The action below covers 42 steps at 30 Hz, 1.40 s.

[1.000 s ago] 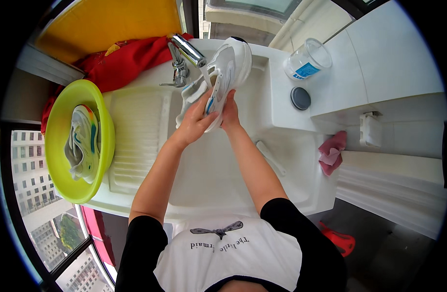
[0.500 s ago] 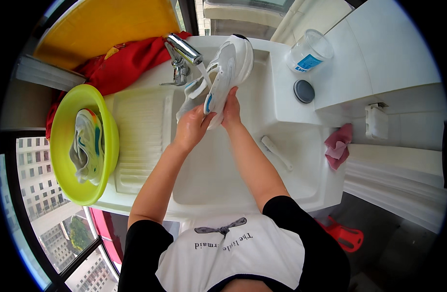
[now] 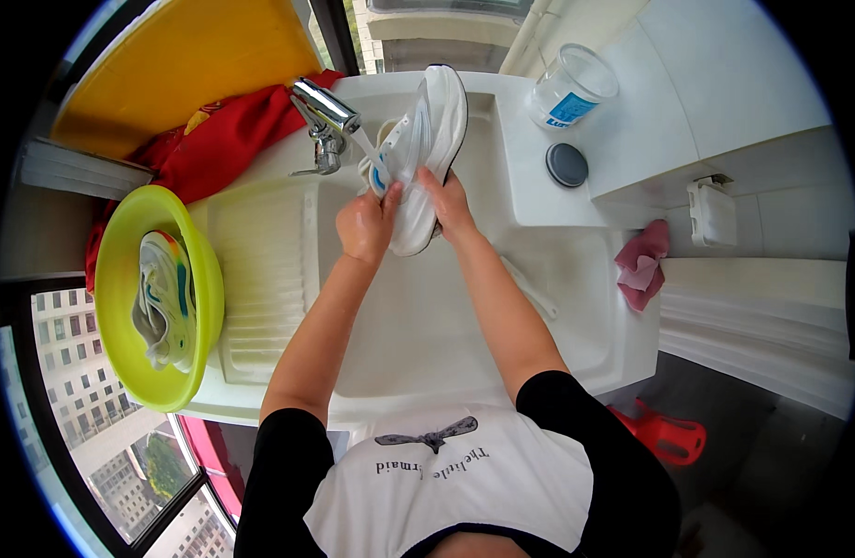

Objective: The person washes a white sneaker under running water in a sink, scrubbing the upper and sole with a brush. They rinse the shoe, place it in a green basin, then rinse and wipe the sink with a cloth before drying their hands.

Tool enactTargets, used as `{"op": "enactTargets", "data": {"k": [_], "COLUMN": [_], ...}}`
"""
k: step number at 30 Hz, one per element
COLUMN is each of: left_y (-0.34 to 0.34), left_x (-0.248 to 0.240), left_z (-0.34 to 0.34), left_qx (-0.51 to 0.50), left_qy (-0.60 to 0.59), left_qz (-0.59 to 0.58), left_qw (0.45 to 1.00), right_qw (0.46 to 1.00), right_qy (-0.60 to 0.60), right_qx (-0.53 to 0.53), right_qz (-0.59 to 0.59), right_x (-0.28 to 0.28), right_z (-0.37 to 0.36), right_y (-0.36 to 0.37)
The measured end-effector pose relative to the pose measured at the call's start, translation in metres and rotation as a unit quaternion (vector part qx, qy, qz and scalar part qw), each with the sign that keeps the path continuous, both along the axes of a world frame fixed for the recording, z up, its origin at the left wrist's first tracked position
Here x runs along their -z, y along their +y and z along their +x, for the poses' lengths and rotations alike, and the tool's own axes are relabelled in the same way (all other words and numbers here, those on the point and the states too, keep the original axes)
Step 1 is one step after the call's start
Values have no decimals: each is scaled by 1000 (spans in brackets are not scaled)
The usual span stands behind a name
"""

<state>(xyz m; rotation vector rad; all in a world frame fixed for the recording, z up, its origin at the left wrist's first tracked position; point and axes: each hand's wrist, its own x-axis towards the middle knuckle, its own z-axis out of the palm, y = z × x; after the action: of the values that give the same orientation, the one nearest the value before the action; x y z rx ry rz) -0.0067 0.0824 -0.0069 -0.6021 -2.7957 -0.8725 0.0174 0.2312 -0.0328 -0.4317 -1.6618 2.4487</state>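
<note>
Over the white sink (image 3: 418, 344) I hold a white and grey sneaker (image 3: 430, 130) in both hands, its toe pointing away from me. My left hand (image 3: 365, 226) is closed on the heel end at the shoe's left. On the right side, my right hand (image 3: 449, 206) grips it, thumb on the upper and fingers partly hidden beneath. Water runs from the chrome faucet (image 3: 330, 107) onto the shoe's left side near the opening. The matching sneaker (image 3: 167, 298) lies in a yellow-green basin (image 3: 213, 316) at the left.
A ribbed washboard (image 3: 265, 279) is built in left of the sink bowl. A white-handled brush (image 3: 534, 288) lies in the bowl. On the right ledge stand a clear plastic tub (image 3: 576, 79) and a dark round lid (image 3: 566, 164). A pink cloth (image 3: 642, 265) hangs over the right rim.
The sneaker has turned so that more of its upper's side and sole edge face up. My right hand's thumb now lies across it. The whole view has shifted slightly.
</note>
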Motion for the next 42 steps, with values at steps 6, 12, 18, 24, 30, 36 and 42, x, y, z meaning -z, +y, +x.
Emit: {"op": "enactTargets", "data": {"k": [6,12,18,24,30,36,42], "left_y": [31,26,-23,-24,0,15,10], "left_x": [-12,-14,-11,-24,-2,26,26], "left_z": [-1,-14,-3,-1,19,21,12], "left_qx": [-80,-84,276,236,-9,-87,-31], "left_qy": [46,-33,-205,-121,-22,-236,-208], "left_qz": [244,210,148,105,143,657,553], "left_qw": [965,974,927,959,989,711,807], "right_qw": [997,991,995,998,992,985,978], "right_qy": [31,94,67,31,33,88,50], "right_qx": [65,70,51,26,99,132,126], "right_qz": [23,59,-58,-56,-68,-66,-158], "right_x": [-9,-32,-42,-49,-36,-39,-45], "right_z": [18,13,9,4,-3,1,8], "right_y": [-13,-12,17,14,4,7,2]}}
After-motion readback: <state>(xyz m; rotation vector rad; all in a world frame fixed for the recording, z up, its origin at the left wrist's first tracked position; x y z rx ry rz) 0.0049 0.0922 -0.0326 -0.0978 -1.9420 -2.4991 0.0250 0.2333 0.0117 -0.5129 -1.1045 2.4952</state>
